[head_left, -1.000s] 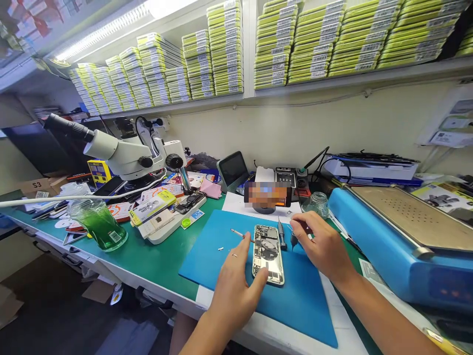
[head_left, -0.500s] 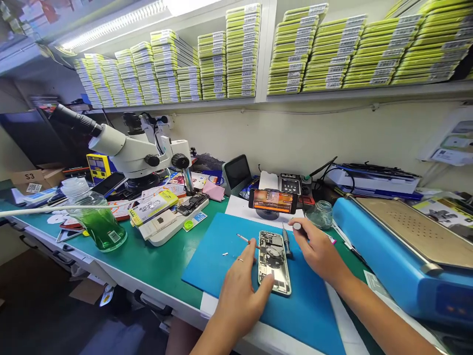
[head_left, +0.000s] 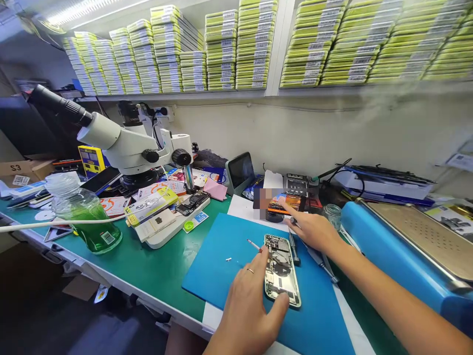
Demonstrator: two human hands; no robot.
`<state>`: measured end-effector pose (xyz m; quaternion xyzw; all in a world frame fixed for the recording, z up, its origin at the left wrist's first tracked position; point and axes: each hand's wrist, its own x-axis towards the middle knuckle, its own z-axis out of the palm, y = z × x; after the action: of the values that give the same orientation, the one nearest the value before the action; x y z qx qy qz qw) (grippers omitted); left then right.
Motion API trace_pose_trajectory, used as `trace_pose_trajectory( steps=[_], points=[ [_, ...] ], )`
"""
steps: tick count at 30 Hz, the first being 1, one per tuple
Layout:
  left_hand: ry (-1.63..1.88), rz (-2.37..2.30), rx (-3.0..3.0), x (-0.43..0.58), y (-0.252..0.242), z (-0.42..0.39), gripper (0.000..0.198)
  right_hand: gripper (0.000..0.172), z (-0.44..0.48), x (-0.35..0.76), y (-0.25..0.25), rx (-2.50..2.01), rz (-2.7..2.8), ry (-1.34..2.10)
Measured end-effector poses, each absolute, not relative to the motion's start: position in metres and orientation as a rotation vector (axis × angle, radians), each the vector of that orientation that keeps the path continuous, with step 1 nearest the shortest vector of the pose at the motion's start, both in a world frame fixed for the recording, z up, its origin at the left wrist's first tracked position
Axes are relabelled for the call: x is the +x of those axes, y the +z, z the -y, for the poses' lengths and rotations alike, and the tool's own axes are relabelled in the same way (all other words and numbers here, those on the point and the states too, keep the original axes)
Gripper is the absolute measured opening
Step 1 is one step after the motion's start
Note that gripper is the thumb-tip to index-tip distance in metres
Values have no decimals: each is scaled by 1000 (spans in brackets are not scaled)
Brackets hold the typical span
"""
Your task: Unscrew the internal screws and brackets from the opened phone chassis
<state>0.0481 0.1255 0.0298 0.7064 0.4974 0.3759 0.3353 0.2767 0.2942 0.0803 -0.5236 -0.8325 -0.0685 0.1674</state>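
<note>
Head view: opened phone (head_left: 283,276) lies on blue mat (head_left: 210,261), on counter (head_left: 158,266). Left hand (head_left: 251,305) at its left side, fingers spread and loose, index by thin stick (head_left: 254,245). Right hand (head_left: 314,229) points index at propped phone (head_left: 298,203), contact unclear; other fingers grasping round-ended tool (head_left: 293,221). Screwdriver (head_left: 294,249) beside opened phone.

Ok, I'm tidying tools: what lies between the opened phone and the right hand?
In the head view, a grey screwdriver lies on the blue mat between the opened phone and the right hand.
</note>
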Motion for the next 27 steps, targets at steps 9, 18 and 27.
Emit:
trace_pose_trajectory(
  steps=[9, 18, 27],
  points=[
    [1007, -1304, 1849, 49, 26, -128, 78, 55, -251, 256, 88, -1278, 1986, 137],
    [1060, -1324, 1838, 48, 27, -127, 78, 18, -177, 251, 67, -1101, 1791, 438],
    [1112, -1322, 1830, 39, 33, -125, 77, 42, -142, 284, 46, -1295, 1860, 352]
  ],
)
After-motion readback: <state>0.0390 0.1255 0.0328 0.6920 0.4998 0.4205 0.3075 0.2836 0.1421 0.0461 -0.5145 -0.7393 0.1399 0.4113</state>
